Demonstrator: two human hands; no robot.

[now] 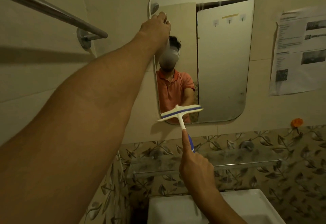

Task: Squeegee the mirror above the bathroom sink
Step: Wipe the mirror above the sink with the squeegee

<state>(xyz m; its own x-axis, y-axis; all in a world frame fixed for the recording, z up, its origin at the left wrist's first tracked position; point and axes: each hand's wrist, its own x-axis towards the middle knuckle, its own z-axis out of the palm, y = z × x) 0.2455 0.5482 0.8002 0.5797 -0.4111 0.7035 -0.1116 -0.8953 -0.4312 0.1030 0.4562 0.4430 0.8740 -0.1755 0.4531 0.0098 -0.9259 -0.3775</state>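
Squeegee (180, 114) is being held by the right hand (196, 170), low in the middle. The fingers are wrapping round the thin blue handle, and the pointing finger is lying straight along it. The top of the squeegee is a long white plastic bar with a blue strip, and it is tilting a little. It is lying against the bottom left corner of the mirror (220, 64), and its left end is sticking out past the mirror's edge over the wall.

The left hand (156, 26) is reaching up high on a long bare arm. Its fingers are curling on the mirror's left edge near the top and holding it, just under a small shiny metal clip (155, 8).

The mirror is tall, smooth and flat, with round corners, and it is hanging on a plain pale wall. A wide stretch of glass is lying open above and to the right of the squeegee.

A round metal towel bar (53, 12) is sticking out on the left, close to the left arm. Printed paper sheets (299, 52) are sticking flat on the wall, right of the mirror and apart from it. Below are leaf tiles (282, 153), a clear glass shelf (247, 163) and a white sink (255, 204).
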